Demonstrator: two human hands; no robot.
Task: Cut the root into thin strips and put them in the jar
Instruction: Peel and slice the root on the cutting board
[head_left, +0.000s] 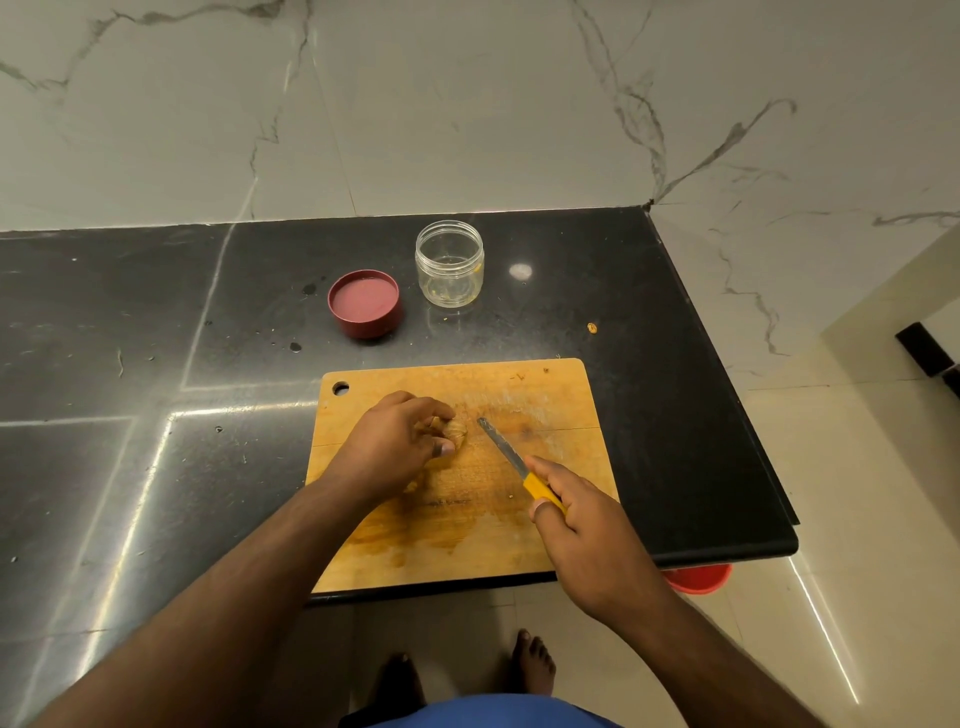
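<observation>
- Head view looks down on your wooden cutting board (545, 395), which lies on the dark counter (130, 322) close to its front edge, so both arms reach it without stretching.
- Your left hand (395, 441) arches over the root (458, 434) near the board's middle; its fingers (441, 413) curl down round the brown piece and the thumb presses its near side, pinning it so it cannot roll under the blade.
- Only a small part of the root shows past your knuckles. I cannot tell how much of it has already been cut.
- Your right hand (587, 535) grips the knife (511, 460) by its yellow handle, fingers wrapped round it and the forefinger laid along the top to steer the edge.
- The blade angles up and left, its tip just beside the root and apart from it, lined up for a cut, I judge.
- Your curled left fingertips sit very near the cutting line; keep them tucked.
- The clear jar (450, 262) stands upright and open behind the board, well apart from the root, ready to take strips. It looks almost empty, with perhaps a few yellowish bits at the bottom.
- Its dark red lid (363, 302) lies to the jar's left on the counter, out of the way.
- One small orange scrap (591, 327) sits on the counter right of the jar.
</observation>
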